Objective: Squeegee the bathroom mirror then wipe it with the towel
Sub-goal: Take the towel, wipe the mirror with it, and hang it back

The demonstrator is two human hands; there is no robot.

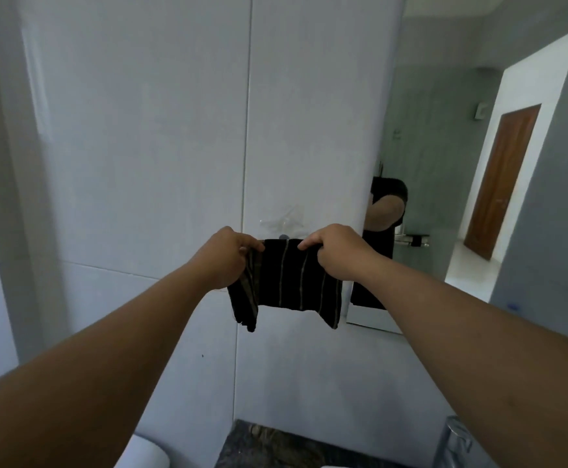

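Pinching black striped towel [287, 278] top edge, left hand [223, 258], right hand [338, 253], fingers curled

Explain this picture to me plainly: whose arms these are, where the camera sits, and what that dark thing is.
There is no machine here. The one picture comes from a wide-angle camera worn on a person's head, looking forward and down, so the two bare arms reaching out are the wearer's own. The left hand and right hand each grip the top edge of a dark striped towel, holding it spread against a tiled wall; its lower part hangs free. To the right is the mirror, which reflects part of the person and a brown door. At the bottom edge shows a dark speckled counter and, at the right, a metal tap. No squeegee is in view.
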